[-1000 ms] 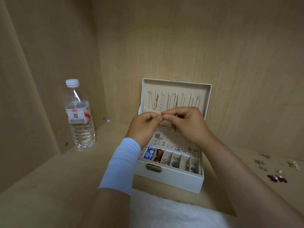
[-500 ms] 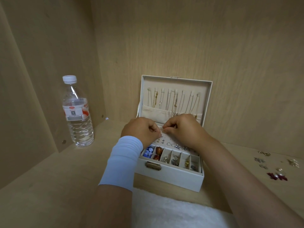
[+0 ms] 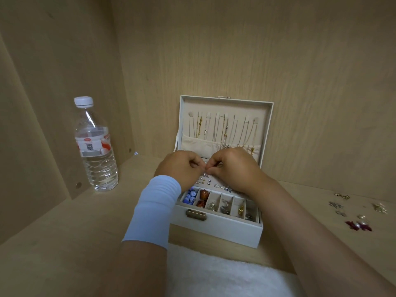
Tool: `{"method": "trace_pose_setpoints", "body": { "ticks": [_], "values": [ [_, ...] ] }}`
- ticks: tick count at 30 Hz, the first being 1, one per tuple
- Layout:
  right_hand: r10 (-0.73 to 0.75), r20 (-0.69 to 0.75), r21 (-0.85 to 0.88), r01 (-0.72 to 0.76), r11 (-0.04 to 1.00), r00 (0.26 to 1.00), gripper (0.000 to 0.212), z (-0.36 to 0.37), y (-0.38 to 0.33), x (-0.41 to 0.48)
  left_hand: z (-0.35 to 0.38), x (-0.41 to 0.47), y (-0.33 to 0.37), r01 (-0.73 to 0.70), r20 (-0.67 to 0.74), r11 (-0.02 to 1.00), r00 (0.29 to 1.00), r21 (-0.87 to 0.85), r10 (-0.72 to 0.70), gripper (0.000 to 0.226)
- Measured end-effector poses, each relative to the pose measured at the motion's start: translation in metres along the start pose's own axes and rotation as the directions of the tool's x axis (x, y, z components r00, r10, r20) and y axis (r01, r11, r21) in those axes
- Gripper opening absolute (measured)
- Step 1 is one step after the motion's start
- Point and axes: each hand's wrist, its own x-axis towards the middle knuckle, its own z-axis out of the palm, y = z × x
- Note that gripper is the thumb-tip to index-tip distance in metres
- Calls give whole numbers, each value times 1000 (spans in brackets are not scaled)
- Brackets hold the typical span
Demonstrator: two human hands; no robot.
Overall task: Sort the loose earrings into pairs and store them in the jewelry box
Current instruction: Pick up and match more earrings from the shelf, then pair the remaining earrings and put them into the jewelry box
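Pinching what we judged an earring, too small to make out, between the fingers of our left hand [image 3: 182, 167] and right hand [image 3: 232, 168] above the stud panel of the open jewelry box [image 3: 225, 230], we risked a slip scattering it among stored pairs. The loose earrings [image 3: 360, 224] lay well apart on the shelf at right.

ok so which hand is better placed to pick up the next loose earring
Right. The loose earrings lie right of the jewelry box, nearest the right hand; the left hand would probably have to cross the box.
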Motion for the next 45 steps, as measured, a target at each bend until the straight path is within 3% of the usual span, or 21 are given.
{"method": "trace_pose_setpoints", "body": {
  "ticks": [3, 9, 14, 22, 28, 34, 38, 45],
  "values": [
    [-3, 74, -15, 5, 1000, 997, 7, -4, -1, 0, -2, 0, 0, 2, -66, 1000, 998, -17, -3, 18],
    [78, 134, 88, -91, 992, 988, 15, -8, 3, 3, 6, 1, -3, -11, 5, 994, 1000, 105, 10, 11],
    [64, 175, 24, -69, 997, 982, 21, -10, 2, 2, 7, 2, -4, -24, -7, 995, 1000, 102, 25, 10],
    [118, 75, 165, -129, 978, 990, 16, -29, 5, -9, 4, -4, 2, -60, -87, 996, 994, 61, 65, 13],
    [146, 25, 120, -148, 982, 989, 18, -68, 39, -45, 29, -17, 49, -204, -116, 975, 974, -84, 194, 9],
    [333, 55, -51, -331, 942, 941, 24, -113, 121, -109, 95, -24, 132, -295, 107, 946, 945, -136, 310, 6],
    [500, 53, -166, -487, 858, 864, 30, -130, 170, -138, 143, -19, 171, -250, 263, 957, 923, -147, 282, 9],
    [605, 25, -187, -591, 784, 796, 24, -131, 204, -157, 204, -5, 191, -202, 350, 976, 911, -83, 218, 25]
  ]
}}
